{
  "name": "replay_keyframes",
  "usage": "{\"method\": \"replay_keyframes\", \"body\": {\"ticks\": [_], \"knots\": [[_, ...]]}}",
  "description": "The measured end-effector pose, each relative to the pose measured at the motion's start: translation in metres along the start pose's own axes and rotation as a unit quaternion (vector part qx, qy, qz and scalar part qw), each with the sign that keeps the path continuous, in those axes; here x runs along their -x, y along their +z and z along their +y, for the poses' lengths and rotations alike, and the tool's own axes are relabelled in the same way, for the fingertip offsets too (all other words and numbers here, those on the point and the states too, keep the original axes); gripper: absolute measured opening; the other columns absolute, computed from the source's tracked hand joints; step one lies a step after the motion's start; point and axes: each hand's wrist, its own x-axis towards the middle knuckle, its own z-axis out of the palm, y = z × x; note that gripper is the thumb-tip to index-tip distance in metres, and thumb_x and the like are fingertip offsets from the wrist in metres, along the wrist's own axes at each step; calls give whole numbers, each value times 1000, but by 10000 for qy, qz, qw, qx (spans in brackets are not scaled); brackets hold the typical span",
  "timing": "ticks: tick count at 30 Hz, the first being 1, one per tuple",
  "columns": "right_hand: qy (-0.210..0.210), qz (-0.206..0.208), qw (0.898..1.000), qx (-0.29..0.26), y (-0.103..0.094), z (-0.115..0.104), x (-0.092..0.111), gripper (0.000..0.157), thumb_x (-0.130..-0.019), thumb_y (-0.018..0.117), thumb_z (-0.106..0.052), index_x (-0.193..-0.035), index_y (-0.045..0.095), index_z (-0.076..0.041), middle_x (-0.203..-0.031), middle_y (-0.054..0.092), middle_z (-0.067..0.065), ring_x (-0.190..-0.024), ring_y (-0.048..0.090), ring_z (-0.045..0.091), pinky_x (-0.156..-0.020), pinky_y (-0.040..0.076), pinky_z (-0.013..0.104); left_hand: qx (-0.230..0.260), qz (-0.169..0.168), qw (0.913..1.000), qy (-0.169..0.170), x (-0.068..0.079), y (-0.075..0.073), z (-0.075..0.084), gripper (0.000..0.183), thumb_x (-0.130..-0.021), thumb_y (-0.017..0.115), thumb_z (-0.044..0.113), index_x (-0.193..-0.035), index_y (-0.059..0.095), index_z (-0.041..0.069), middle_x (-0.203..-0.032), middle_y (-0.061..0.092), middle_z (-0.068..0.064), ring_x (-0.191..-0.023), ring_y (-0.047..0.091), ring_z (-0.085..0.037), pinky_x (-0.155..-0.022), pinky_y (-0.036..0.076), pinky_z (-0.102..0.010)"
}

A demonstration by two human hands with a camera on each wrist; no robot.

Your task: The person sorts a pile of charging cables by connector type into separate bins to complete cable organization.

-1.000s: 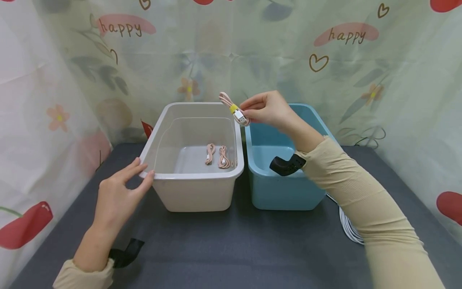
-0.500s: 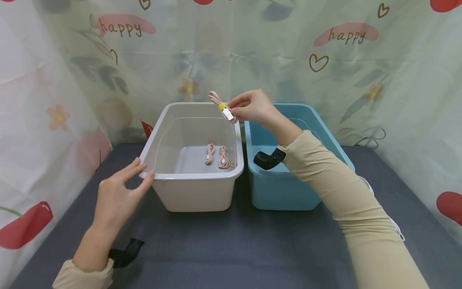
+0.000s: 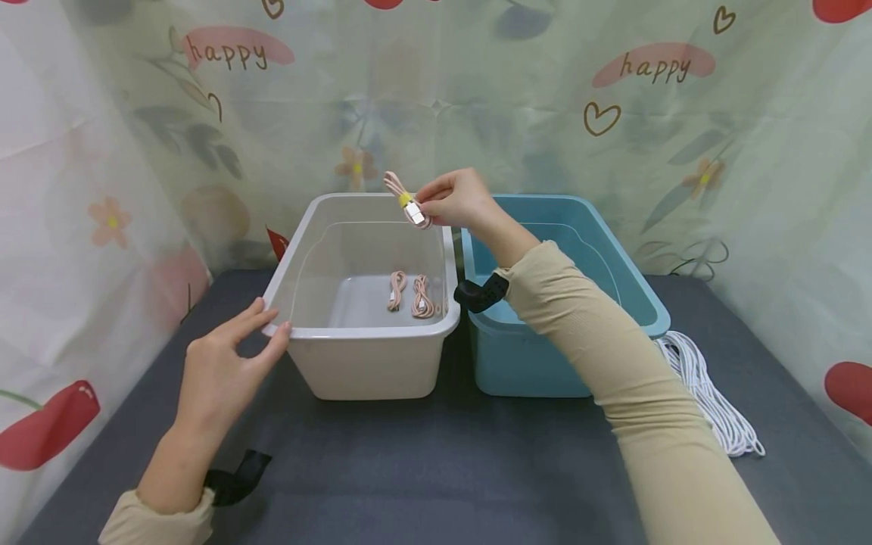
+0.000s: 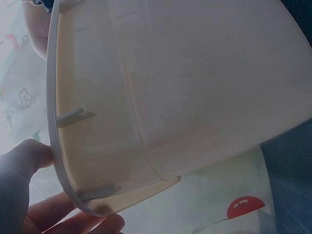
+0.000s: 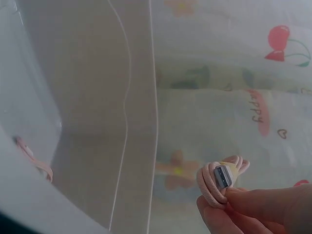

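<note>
My right hand point(image 3: 459, 198) pinches a coiled pink USB cable point(image 3: 409, 200) with a yellow tie round it. The bundle hangs over the right part of the beige plastic bin point(image 3: 371, 333). In the right wrist view, the cable's metal USB plug point(image 5: 223, 176) faces the camera. Two more coiled pink cables, a left one point(image 3: 397, 291) and a right one point(image 3: 422, 297), lie on the bin's floor. My left hand point(image 3: 221, 367) holds the bin's near left corner. In the left wrist view, its thumb point(image 4: 36, 155) and fingers point(image 4: 83, 222) sit on either side of the rim.
A blue bin point(image 3: 531, 356) stands right of the beige one, partly hidden by my right arm. Beside it, a bundle of white cord point(image 3: 711, 397) lies on the dark tablecloth point(image 3: 409, 469). A printed curtain point(image 3: 436, 91) hangs behind.
My right hand has moved left with the pink USB cable, from between the bins to over the beige bin. More of the white cord now shows. My left hand has stayed put.
</note>
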Motion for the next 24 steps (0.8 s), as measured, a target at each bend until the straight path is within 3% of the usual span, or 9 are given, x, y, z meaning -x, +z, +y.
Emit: {"method": "replay_keyframes", "body": {"ticks": [15, 24], "knots": [[216, 189, 9993, -256, 17, 0, -15, 21, -85, 64, -4, -106, 68, 0, -108, 68, 16, -83, 62, 15, -83, 56, 29, -2, -23, 10000, 11, 0, 0, 0, 37, -86, 66, 25, -114, 67, 2, -128, 58, -17, -115, 56, -42, -89, 47, -57], [308, 338, 9978, -474, 27, 2, -22, 20, -84, 64, 1, -104, 68, 4, -89, 62, 8, -75, 58, 11, -80, 56, 28, -15, 6, 10000, 31, 0, 0, 0, 36, -85, 66, 24, -113, 67, 1, -127, 58, -18, -114, 56, -42, -89, 48, -56]]}}
